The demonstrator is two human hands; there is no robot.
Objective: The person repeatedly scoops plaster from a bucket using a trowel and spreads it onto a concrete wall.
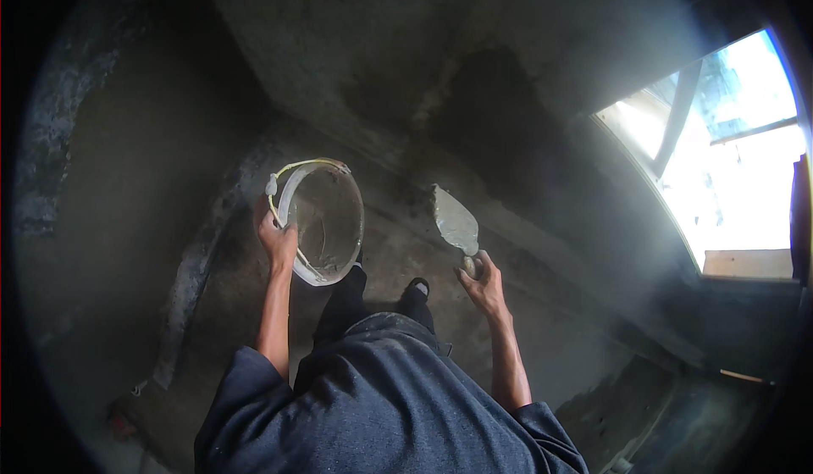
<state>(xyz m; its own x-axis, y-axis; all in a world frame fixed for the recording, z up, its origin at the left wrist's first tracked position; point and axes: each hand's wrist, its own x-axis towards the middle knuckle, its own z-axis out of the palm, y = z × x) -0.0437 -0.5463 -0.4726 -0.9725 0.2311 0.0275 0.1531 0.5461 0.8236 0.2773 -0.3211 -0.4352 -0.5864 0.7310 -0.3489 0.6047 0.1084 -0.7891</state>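
My left hand [278,238] grips the rim of a whitish bucket [356,220] on its left side. The bucket is tilted so that its mouth faces me, and grey residue coats its inside. A yellowish handle [292,166] arcs along the upper left of the rim. In my right hand [483,284] is a trowel [456,221], held by its short handle with the blade pointing up and away. Wet grey mortar covers the blade. Bucket and trowel are apart from each other.
A rough grey wall [339,59] with dark damp patches rises ahead. At the right a bright window [728,144] lets in daylight. My feet, one in a dark sandal [419,285], stand on the concrete floor [241,304]. A reddish object [121,423] lies at the lower left.
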